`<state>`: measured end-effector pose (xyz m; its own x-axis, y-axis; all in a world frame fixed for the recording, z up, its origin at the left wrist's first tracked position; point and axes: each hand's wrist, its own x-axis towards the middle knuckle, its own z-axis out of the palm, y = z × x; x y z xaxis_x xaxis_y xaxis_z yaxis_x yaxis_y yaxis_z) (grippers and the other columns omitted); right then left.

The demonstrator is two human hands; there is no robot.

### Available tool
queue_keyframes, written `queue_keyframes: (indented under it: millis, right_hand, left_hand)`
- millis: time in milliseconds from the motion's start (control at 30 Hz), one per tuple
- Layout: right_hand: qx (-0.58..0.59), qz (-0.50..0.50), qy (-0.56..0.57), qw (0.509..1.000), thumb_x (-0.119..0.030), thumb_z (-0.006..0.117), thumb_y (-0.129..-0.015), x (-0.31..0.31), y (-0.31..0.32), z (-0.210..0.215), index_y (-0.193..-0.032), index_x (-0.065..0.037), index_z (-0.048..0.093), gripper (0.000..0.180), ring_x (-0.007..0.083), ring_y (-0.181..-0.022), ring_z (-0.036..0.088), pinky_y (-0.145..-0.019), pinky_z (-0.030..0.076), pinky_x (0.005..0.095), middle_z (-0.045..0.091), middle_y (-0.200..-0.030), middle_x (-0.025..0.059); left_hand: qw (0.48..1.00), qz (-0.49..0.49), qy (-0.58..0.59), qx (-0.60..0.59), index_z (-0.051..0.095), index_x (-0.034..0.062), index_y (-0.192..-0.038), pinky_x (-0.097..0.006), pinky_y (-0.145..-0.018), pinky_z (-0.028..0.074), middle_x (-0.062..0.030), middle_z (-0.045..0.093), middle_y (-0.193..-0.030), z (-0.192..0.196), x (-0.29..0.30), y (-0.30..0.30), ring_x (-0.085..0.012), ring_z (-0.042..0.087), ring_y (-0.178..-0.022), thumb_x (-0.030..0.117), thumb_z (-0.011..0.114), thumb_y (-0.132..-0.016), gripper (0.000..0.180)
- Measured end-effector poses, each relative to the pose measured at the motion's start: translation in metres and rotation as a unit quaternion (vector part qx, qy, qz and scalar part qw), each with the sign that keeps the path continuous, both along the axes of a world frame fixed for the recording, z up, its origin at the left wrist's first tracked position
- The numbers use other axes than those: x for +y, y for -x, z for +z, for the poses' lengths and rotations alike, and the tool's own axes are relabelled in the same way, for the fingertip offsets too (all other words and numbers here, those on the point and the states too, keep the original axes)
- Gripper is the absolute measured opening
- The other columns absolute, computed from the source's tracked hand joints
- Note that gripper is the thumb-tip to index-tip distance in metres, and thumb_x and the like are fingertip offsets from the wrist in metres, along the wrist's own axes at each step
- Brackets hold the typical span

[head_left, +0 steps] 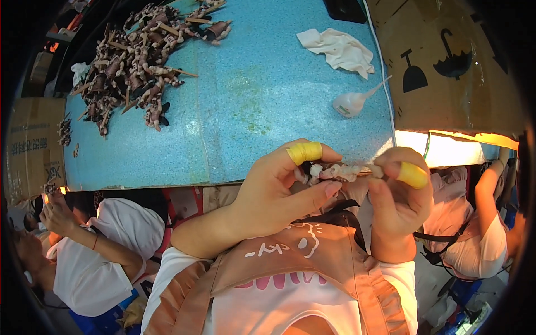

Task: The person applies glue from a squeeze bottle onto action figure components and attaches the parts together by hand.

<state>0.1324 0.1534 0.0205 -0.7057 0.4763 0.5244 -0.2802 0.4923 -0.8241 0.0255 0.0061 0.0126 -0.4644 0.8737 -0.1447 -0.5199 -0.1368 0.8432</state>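
Observation:
In front of my chest, near the table's front edge, I hold a small painted figurine [336, 172], pale pink with dark parts, lying sideways. My left hand [273, 187] is closed around it between thumb and fingers. At the figurine's right end, my right hand [403, 201] makes a pinch, thumb and fingertips together. A pale bit shows there beside a thin stick-like line; whether it is part of the figurine I cannot tell. Yellow tape wraps one finger of each hand.
A heap of similar figurines with wooden sticks [137, 61] covers the far left of the blue table [223, 134]. At right lie a white cloth [341, 49] and a thin-spouted squeeze bottle [350, 104]. Cardboard [446, 106] borders the right side. A person [106, 251] works at left, another at right.

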Motion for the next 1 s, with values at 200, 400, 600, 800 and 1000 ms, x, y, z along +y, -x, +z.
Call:
queue_keyframes:
  millis: [200, 400, 600, 800, 1000]
  right_hand:
    - [-0.007, 0.057, -0.048, 0.997, 0.006, 0.071, -0.062, -0.01, 0.01, -0.001, -0.086, -0.002, 0.057, 0.029, 0.0195, -0.07, 0.055, -0.061, 0.046, 0.0285, 0.055, -0.083, 0.0101]
    - [-0.035, 0.077, -0.041, 0.996, 0.005, 0.072, -0.06, -0.01, 0.014, 0.0, -0.082, -0.003, 0.06, 0.027, 0.0192, -0.069, 0.054, -0.06, 0.045, 0.0284, 0.055, -0.08, 0.0096]
    - [-0.071, 0.058, -0.18, 0.979, -0.001, 0.074, -0.058, -0.01, 0.016, 0.006, -0.08, -0.006, 0.062, 0.026, 0.0197, -0.069, 0.055, -0.059, 0.042, 0.0307, 0.056, -0.079, 0.005]
    - [-0.012, 0.018, -0.33, 0.944, -0.01, 0.076, -0.052, -0.012, 0.018, 0.001, -0.077, -0.011, 0.062, 0.029, 0.0179, -0.069, 0.055, -0.056, 0.035, 0.0279, 0.057, -0.079, 0.0011]
    - [0.045, -0.019, -0.361, 0.931, -0.018, 0.074, -0.053, -0.014, 0.015, -0.01, -0.078, -0.017, 0.062, 0.027, 0.0185, -0.073, 0.053, -0.058, 0.035, 0.0282, 0.055, -0.083, -0.0013]
  left_hand:
    - [0.981, 0.004, 0.048, 0.188, 0.053, -0.0008, -0.109, -0.024, -0.078, 0.045, -0.0089, 0.053, -0.102, -0.008, -0.008, 0.008, -0.015, 0.055, -0.091, -0.007, 0.058, -0.079, 0.031]
    - [0.938, 0.083, 0.028, 0.336, 0.06, 0.0027, -0.101, -0.025, -0.061, 0.042, -0.0076, 0.055, -0.086, -0.011, -0.011, 0.013, -0.0166, 0.054, -0.075, 0.006, 0.067, -0.072, 0.029]
    - [0.922, 0.076, 0.027, 0.379, 0.061, 0.0028, -0.101, -0.023, -0.059, 0.042, -0.0071, 0.053, -0.081, -0.009, -0.011, 0.018, -0.0156, 0.053, -0.07, 0.004, 0.066, -0.072, 0.029]
    - [0.959, 0.067, 0.012, 0.277, 0.06, 0.0002, -0.103, -0.026, -0.063, 0.045, -0.0081, 0.052, -0.091, -0.01, -0.013, 0.013, -0.0137, 0.055, -0.076, 0.001, 0.063, -0.074, 0.029]
    - [0.985, -0.017, -0.048, 0.164, 0.052, -0.0017, -0.109, -0.033, -0.093, 0.038, -0.0141, 0.039, -0.12, -0.002, -0.015, 0.018, -0.0225, 0.047, -0.109, -0.002, 0.056, -0.078, 0.031]
